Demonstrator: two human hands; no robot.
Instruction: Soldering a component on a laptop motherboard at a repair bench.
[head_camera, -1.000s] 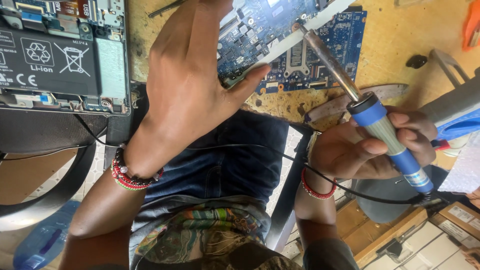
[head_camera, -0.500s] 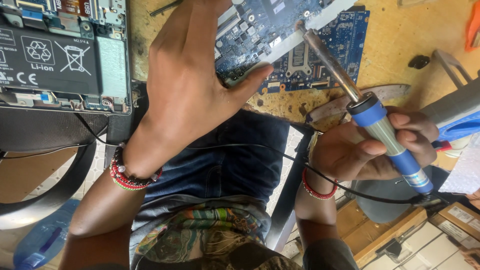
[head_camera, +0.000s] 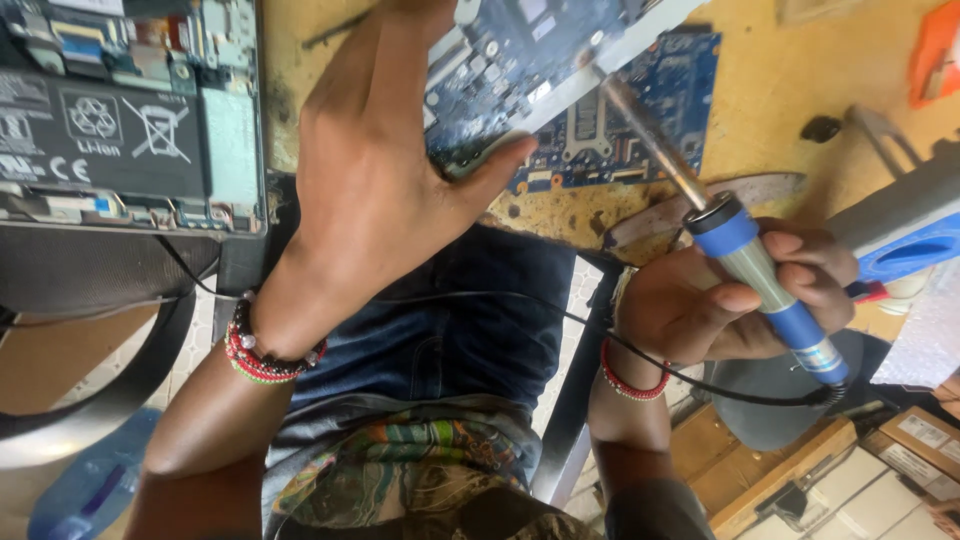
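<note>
Soldering iron (head_camera: 745, 265) sits in the right hand (head_camera: 720, 300): fingers wrapped shut around the blue-and-grey handle, thumb pressed along its near side. Metal shaft (head_camera: 650, 140) angles up and left from the handle, tip over the blue circuit board (head_camera: 600, 110) near a pale strip laid across it. Whether the tip actually touches the board cannot be told. Black cord (head_camera: 700, 375) leaves the handle's rear end and runs left under the right wrist, across the lap.

Left hand (head_camera: 390, 170) lies flat, palm down, on the left part of the same board. Fingers are stretched forward and run out of the top of the frame; thumb is splayed right, pressing on the board's near edge. It grips nothing, just bears down on the board. Fingertips are out of view.

Board lies on a stained yellow worktop (head_camera: 800, 80), near its front edge. Left of it sits an opened laptop chassis (head_camera: 130, 110), its black battery pack exposed, touching the left hand's outer edge or just beside it; cannot tell which.

Both wrists carry red beaded bracelets (head_camera: 262, 355). Person is seated, blue jeans (head_camera: 450, 340) below the table edge. A blue-and-grey tool body (head_camera: 900, 230) sits just right of the right hand. Cardboard boxes (head_camera: 920, 440) lie at lower right.
</note>
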